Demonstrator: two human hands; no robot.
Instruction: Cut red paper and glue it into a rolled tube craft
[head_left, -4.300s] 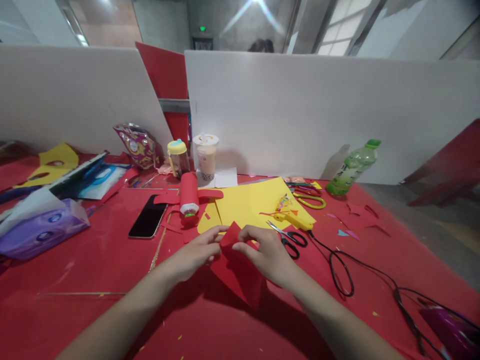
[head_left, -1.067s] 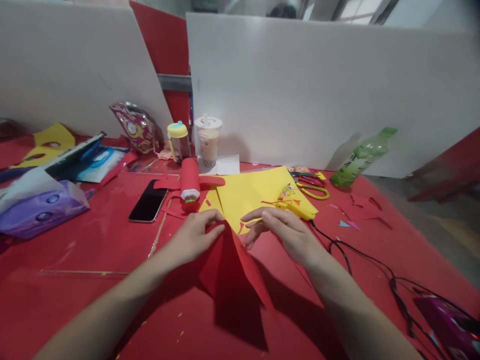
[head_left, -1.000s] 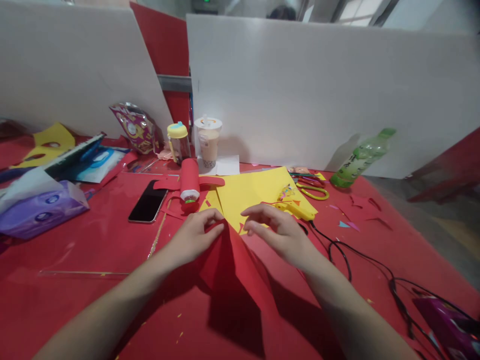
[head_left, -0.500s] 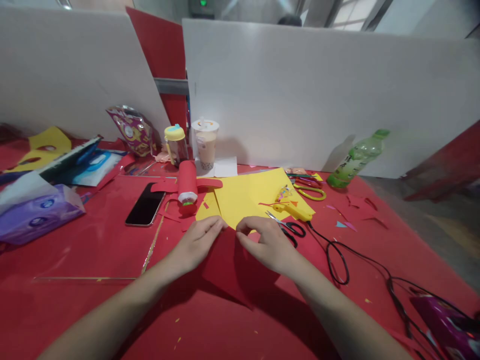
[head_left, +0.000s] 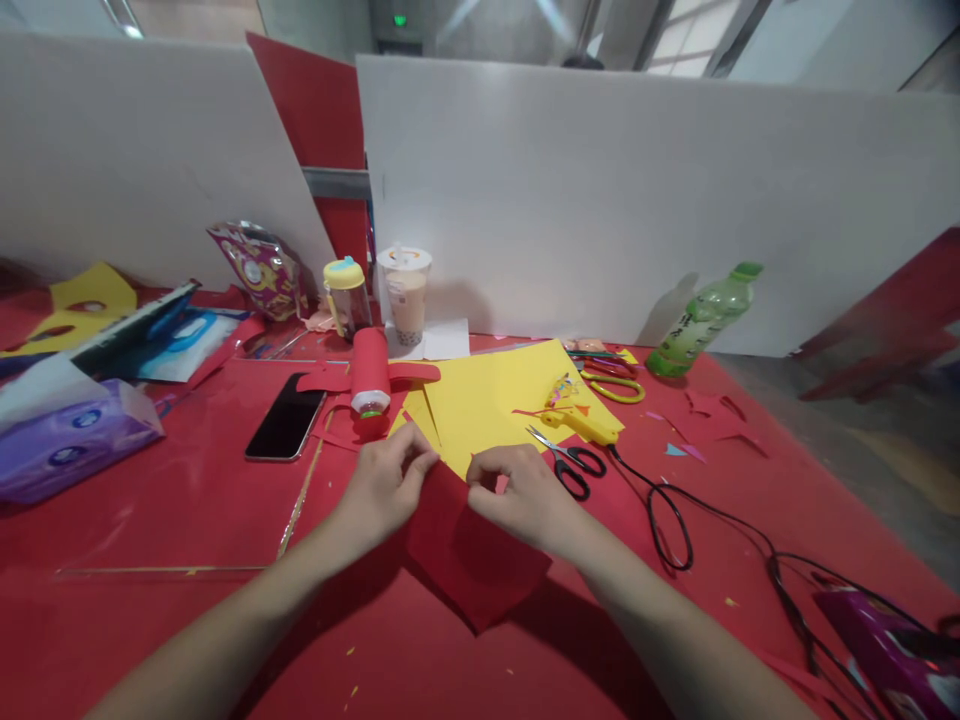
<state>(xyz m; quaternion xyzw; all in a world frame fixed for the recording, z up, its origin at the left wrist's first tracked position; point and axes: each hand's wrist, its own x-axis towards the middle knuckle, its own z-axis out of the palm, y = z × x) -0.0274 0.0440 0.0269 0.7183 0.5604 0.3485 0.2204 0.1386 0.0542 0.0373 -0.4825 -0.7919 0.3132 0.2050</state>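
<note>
A sheet of red paper (head_left: 472,555) hangs between my hands, tilted, one corner pointing down toward me. My left hand (head_left: 390,475) pinches its upper left edge between thumb and fingers. On the other side, my right hand (head_left: 525,495) grips the upper right edge with thumb and curled forefinger. Just beyond lie yellow paper (head_left: 487,390), black-handled scissors (head_left: 574,465) and a yellow glue gun (head_left: 581,425) with a black cord. A bottle wrapped in red paper (head_left: 370,370), with red strips sticking out at its sides, lies left of the yellow paper.
A phone (head_left: 286,418) and a purple tissue pack (head_left: 79,435) lie to the left. A milk tea cup (head_left: 406,300) and a yellow-lidded bottle (head_left: 347,298) stand by the white partition (head_left: 600,200). A green bottle (head_left: 701,325) leans at right, near yellow-handled scissors (head_left: 619,388) and paper scraps.
The red paper has been turned up, so more of its face shows. My left hand has shifted slightly left and now pinches the edge with bent fingers; the right hand has changed little.
</note>
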